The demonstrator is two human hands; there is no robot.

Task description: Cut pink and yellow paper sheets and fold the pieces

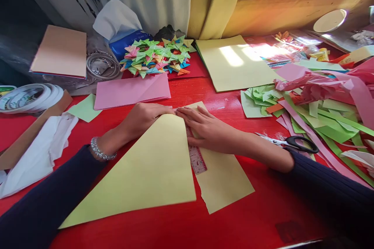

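A large sheet of pale yellow paper (140, 171) is lifted and folded back towards me, its near edge torn away from the strip on the right. My left hand (144, 118) is closed on the sheet's far edge, its fingertips partly hidden by the paper. Beneath my right hand (204, 128) lies a clear ruler with a pink edge (198, 160), resting on the right-hand part of the yellow paper (226, 186). This hand is flat, fingers stretched out and pressing down. Black-handled scissors (300, 144) lie beside my right forearm.
Folded paper pieces (157, 56) are heaped at the back, behind pink sheets (131, 91). A yellow paper stack (233, 62) lies at the back right. Green and pink scraps (330, 120) cover the right side. Tape rolls (32, 99) and white tissue (37, 159) are at left.
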